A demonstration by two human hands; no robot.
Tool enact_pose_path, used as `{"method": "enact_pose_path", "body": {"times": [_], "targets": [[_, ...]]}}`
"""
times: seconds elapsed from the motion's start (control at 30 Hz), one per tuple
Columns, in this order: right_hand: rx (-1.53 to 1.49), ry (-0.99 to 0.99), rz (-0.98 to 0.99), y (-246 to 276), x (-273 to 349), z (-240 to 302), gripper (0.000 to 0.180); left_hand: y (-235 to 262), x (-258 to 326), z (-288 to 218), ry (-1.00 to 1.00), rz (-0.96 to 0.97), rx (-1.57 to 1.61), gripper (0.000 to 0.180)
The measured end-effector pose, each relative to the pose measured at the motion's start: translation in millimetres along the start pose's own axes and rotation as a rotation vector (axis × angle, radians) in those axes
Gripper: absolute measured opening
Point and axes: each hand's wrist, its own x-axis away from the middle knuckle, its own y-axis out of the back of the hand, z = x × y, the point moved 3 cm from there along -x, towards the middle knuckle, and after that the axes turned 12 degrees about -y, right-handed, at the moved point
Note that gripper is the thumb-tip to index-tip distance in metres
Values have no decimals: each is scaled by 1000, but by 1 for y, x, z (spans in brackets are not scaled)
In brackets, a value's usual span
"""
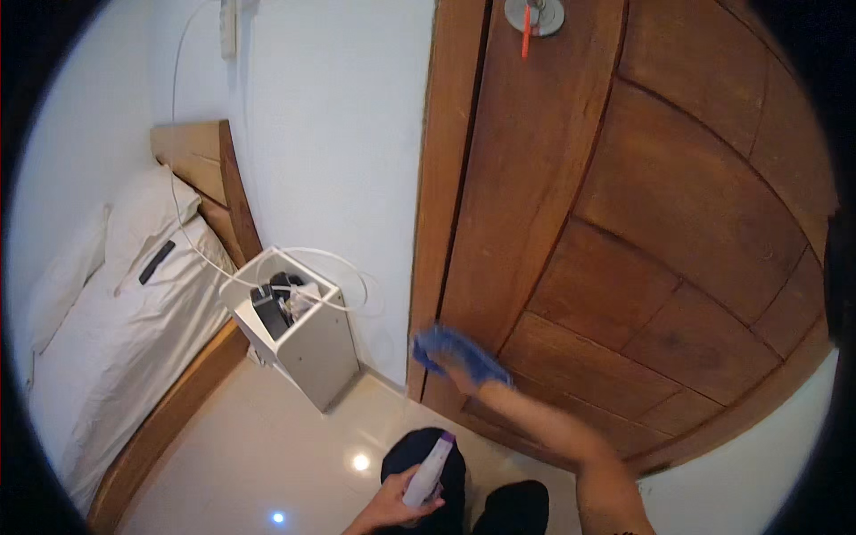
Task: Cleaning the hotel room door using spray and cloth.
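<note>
A: What is the right hand (464,373) doing?

B: It is pressed flat against the lower part of the brown panelled wooden door (642,223), with a crumpled blue cleaning cloth (456,353) under the palm and fingers. The cloth sits low on the door, right by the door's left edge, where it meets the wooden door frame (437,178). The fingers are closed down on the cloth, holding it to the wood.

A: And the left hand (389,506)?

B: It is wrapped around a white plastic spray bottle with a purple top (430,467), held tilted with the purple top pointing up toward the door. The bottle is below and a little left of the cloth, well short of the door.

A: What else is near the door?

B: Left of the door frame stands a small white bedside cabinet (308,334) against the white wall, with dark objects on top that I cannot make out. A thin white cable (183,107) runs along the wall to it. Further left of the door is a bed with white sheets and a wooden frame (134,357), and a flat black object (157,261) lies on it. A round metal door fitting with a red tag (533,18) is high on the door.
</note>
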Motion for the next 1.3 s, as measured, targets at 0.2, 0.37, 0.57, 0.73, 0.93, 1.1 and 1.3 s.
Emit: {"method": "enact_pose_path", "body": {"times": [0.2,0.37,0.57,0.73,0.93,1.1,1.3], "targets": [[140,233,-253,8,37,-11,36,6,19,-6,58,-158,-50,41],[1056,636,-845,111,94,146,40,-11,7,-10,-17,-94,-32,31],[1186,415,-1904,256,272,254,50,-21,-6,16,-240,8,-59,28],[1072,410,-2203,286,295,296,48,-32,-29,62,-475,-268,295,32],[1366,813,-1566,266,205,329,40,-26,-31,34,-107,11,15,30],[1262,1018,-1736,330,346,314,52,-27,-32,23,-86,35,40,29],[913,245,-2421,362,416,282,45,-17,-34,33,-168,25,147,25]]}}
